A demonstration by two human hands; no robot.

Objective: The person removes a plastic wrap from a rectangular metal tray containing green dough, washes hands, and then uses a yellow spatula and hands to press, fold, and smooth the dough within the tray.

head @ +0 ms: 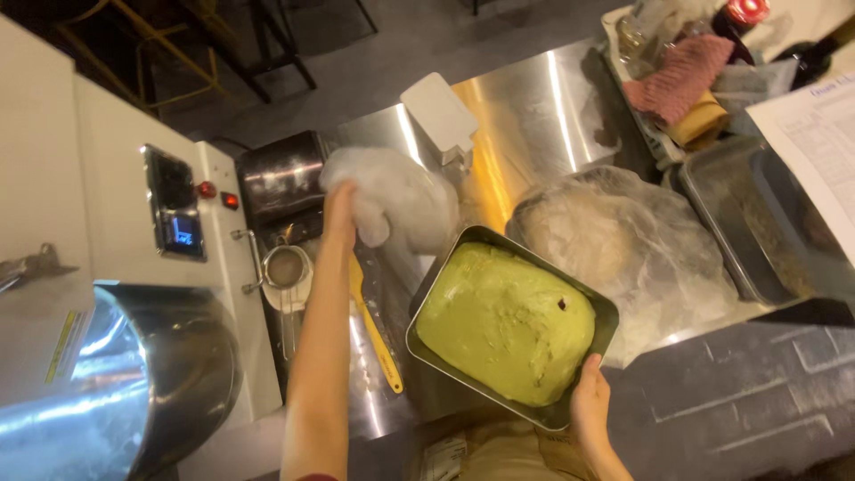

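Green dough (503, 325) fills the metal tray (606, 313) tilted at the steel counter (534, 116) edge, so the right hand (590, 401), fingers curled on its near corner, should keep it steady while the left hand (340, 207) grips crumpled plastic film (401, 200).

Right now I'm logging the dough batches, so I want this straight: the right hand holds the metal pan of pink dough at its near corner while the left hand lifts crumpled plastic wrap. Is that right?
Not quite. The dough is green, not pink, as the head view shows. The rest holds: the right hand grips the metal pan at its near corner, and the left hand lifts the crumpled plastic wrap.
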